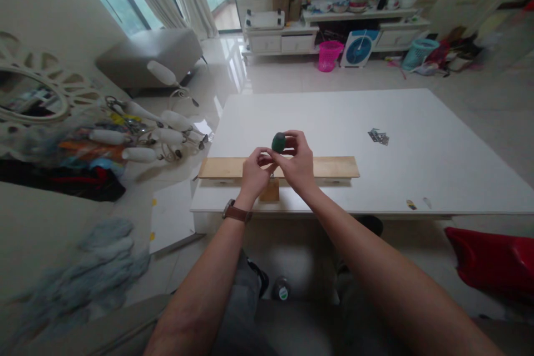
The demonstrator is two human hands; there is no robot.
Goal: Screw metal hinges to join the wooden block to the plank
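Observation:
Over the near side of the white table, my right hand has its fingers curled round a screwdriver with a green and dark grey handle. The tool stands roughly upright, its shaft mostly hidden by my fingers. My left hand is closed in a pinch just below and to the left of the handle, close to the shaft; what lies between its fingertips is too small to make out. Beneath both hands a long wooden board lies across the table. A small wooden block shows at the board's near edge.
Several metal hinge-like pieces lie on the white table to the right. Two small items, one a yellow and dark piece, sit near its front edge. A red chair is at right; a lamp with white shades is at left.

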